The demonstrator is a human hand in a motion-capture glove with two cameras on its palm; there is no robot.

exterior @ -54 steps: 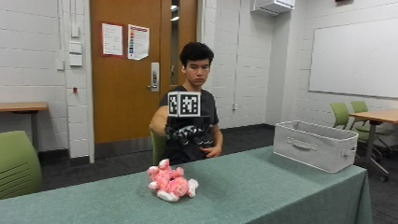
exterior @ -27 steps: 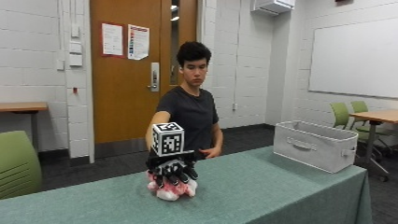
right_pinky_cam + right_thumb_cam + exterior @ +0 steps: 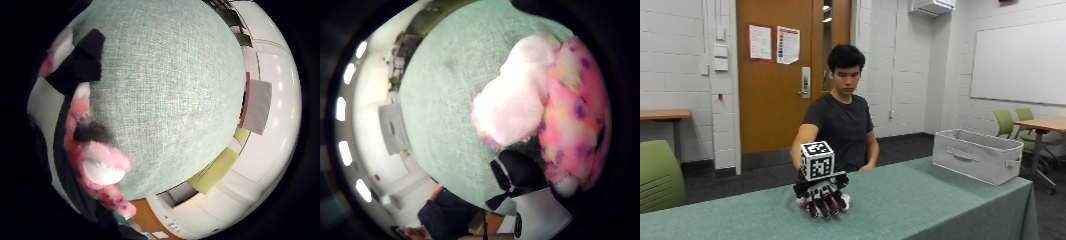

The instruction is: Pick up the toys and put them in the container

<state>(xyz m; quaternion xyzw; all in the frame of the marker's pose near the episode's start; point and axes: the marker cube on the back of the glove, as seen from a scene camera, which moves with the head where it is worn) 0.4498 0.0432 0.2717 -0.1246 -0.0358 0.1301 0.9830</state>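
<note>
Green-clothed table [image 3: 939,200], gloved right hand [image 3: 821,196] atop pink plush toy [image 3: 575,125], grip curled round it.

Pink plush toy [image 3: 843,201] mostly hidden under gloved right hand [image 3: 822,197].

Surface [image 3: 926,205] w/ green cloth runs across the foreground. Wooden door [image 3: 776,75] at 11 o'clock, two papers [image 3: 774,44] on it. Whiteboard [image 3: 1019,62] at 2 o'clock. Green chair [image 3: 660,175] at 9 o'clock; more green chairs [image 3: 1013,122] and a table [image 3: 1043,124] at 3 o'clock.
</note>
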